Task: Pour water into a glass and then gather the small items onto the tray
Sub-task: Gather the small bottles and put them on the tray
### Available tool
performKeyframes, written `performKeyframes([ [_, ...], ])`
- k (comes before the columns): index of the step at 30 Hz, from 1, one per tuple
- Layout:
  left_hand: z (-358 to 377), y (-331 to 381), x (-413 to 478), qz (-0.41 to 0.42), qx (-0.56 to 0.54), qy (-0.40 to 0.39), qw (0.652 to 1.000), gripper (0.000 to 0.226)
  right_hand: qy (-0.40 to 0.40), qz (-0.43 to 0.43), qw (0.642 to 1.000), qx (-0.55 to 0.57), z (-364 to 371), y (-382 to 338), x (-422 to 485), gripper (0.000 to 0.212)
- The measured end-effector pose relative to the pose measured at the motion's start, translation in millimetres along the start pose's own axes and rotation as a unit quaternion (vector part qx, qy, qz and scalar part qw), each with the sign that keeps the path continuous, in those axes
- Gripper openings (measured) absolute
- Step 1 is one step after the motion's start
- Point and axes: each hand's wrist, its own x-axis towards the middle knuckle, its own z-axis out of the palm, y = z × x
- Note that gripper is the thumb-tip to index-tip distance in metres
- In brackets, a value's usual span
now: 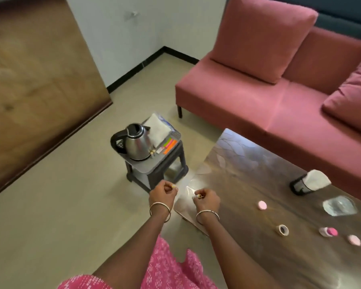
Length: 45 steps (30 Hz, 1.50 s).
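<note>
Both hands are held just in front of the kettle (137,142).
A tiny object (173,186) is pinched in the left hand (162,192) fingers (168,189); a second tiny object (198,196) in the right hand (207,199).

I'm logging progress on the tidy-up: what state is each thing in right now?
left hand: pinches a small yellowish item.
right hand: pinches a small pale item.
kettle: upright on the stool, lid looks shut.
glass: upright on the table, contents unclear.
pink-capped bottle: lying on its side.
tape roll: lying flat.
</note>
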Motion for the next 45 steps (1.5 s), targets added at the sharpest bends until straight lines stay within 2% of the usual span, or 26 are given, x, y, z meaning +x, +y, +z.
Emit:
performKeyframes([
  [9,-36.6,-6.7,127.2,-0.058,0.002,0.040,0.998,0.009,-0.027,-0.020,0.998,-0.058,95.9,-81.8,76.8,0.024],
  [18,-16.2,-28.1,245.1,-0.072,0.067,0.025,0.995,0.012,-0.034,-0.028,0.997,-0.060,175.0,-134.1,167.6,0.016],
  [21,3.4,-41.3,266.6,-0.099,0.057,0.024,0.993,0.015,-0.047,-0.044,0.994,-0.090,199.7,-137.4,195.7,0.012],
  [31,62.5,-76.7,312.7,-0.202,-0.020,0.074,0.976,0.012,-0.093,-0.105,0.978,-0.152,256.7,-117.4,260.2,0.019],
  [35,76.0,-77.8,323.5,-0.232,-0.028,0.079,0.969,0.013,-0.089,-0.135,0.967,-0.198,269.1,-107.0,273.4,0.032],
  [39,82.6,-74.8,326.9,-0.257,-0.037,0.092,0.961,0.013,-0.072,-0.159,0.966,-0.191,275.3,-108.1,278.7,0.040],
  [45,91.4,-73.8,330.7,-0.268,-0.047,0.131,0.953,0.015,-0.091,-0.172,0.963,-0.186,283.9,-101.5,285.9,0.039],
])
